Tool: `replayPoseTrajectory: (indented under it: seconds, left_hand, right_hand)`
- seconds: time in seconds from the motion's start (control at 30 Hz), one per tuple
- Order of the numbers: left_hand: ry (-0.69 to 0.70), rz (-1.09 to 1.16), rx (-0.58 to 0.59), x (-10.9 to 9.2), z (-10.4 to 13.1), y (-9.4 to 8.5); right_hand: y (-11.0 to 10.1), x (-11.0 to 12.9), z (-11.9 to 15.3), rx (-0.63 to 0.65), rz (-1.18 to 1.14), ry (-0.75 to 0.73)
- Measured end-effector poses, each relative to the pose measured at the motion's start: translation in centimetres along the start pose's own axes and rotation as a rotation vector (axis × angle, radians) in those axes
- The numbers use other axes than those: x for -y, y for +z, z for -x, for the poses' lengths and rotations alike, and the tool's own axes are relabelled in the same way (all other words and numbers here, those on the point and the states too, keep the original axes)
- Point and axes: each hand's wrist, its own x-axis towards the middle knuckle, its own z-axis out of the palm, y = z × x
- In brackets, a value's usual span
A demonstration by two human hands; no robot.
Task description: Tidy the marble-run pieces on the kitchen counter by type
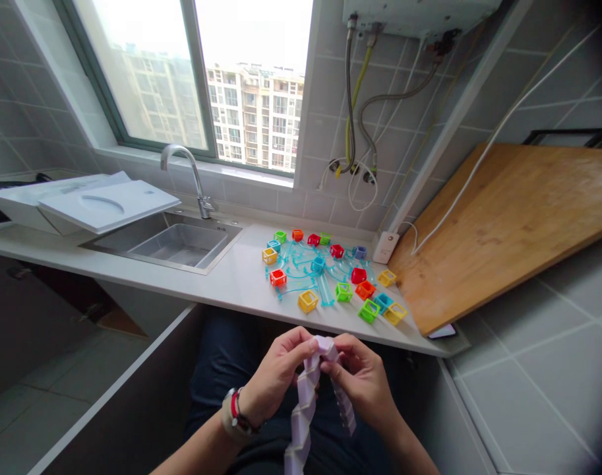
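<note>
Faces bench (239, 287) strewn with coloured open cubes (308, 301) around clear blue pieces (324, 290); sink (177, 244) to left, wooden board (503, 224) at right. Pinches bent lilac strip (303, 412) at its top with left hand (273, 373) and right hand (367, 376), above lap, near bench edge, fingers curled, wrists angled inward.

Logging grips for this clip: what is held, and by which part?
Both hands pinch the lilac zigzag strip at its bend, ends hanging down.

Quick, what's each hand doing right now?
Left hand: closed, pinching the pale lilac folded strip near its top bend.
Right hand: closed, pinching the same strip just across the bend.
</note>
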Motion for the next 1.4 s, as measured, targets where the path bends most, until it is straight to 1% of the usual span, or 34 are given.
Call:
replayPoseTrajectory:
  seconds: [0.07,0.13,0.2,0.33,0.43,0.57,0.67,0.8,0.9,0.97,1.03,1.1,1.17,1.23,1.3,1.4]
  left_hand:
    - [-0.014,0.004,-0.008,0.1,-0.1,-0.1]
    - [-0.023,-0.004,-0.005,0.1,-0.1,-0.4]
    - [-0.039,-0.021,0.003,0.1,-0.2,-0.7]
    - [-0.078,-0.042,-0.002,-0.3,-0.2,-1.0]
    - [-0.066,-0.035,0.005,-0.7,-0.1,-1.1]
    - [-0.067,-0.003,0.029,-0.8,-0.1,-1.2]
    - [-0.083,0.013,0.032,-0.8,0.0,-1.5]
    - [-0.141,0.01,0.047,-0.9,0.0,-1.9]
    - [-0.128,-0.004,0.075,-0.8,-0.1,-2.2]
    - [-0.108,-0.05,0.099,-0.9,0.0,-2.5]
    - [-0.05,-0.162,0.136,-1.3,0.2,-2.6]
    - [0.07,-0.36,0.161,-2.0,0.7,-2.6]
    - [0.224,-0.608,0.147,-2.8,1.3,-2.3]
    - [0.347,-0.809,0.094,-3.3,1.6,-2.0]
    - [0.409,-0.897,0.037,-3.3,1.7,-2.0]
    - [0.424,-0.87,-0.016,-2.8,1.2,-2.5]
  right_hand:
    - [-0.2,0.0,0.0,-0.045,0.174,-0.096]
    - [-0.6,0.0,0.0,-0.061,0.332,-0.202]
    - [-1.1,0.0,0.0,-0.026,0.442,-0.281]
    - [-1.9,0.3,-0.2,0.055,0.62,-0.395]
    - [-1.9,0.6,-0.4,0.071,0.675,-0.428]
    - [-1.6,0.1,-0.4,0.06,0.634,-0.365]
    - [-1.5,-0.2,-0.3,0.077,0.604,-0.256]
    - [-1.7,0.1,-0.3,0.185,0.558,-0.074]
    - [-1.8,0.6,-0.4,0.279,0.508,0.041]
    - [-1.9,0.8,-0.6,0.337,0.433,0.094]
    - [-2.1,1.0,-0.7,0.375,0.371,0.103]
    - [-2.1,1.4,-0.8,0.407,0.355,0.09]
    - [-2.0,1.9,-0.9,0.422,0.362,0.071]
    - [-1.8,2.4,-0.8,0.418,0.391,0.045]
    - [-1.5,2.6,-0.8,0.4,0.441,0.018]
    - [-1.2,2.5,-0.7,0.405,0.452,0.012]
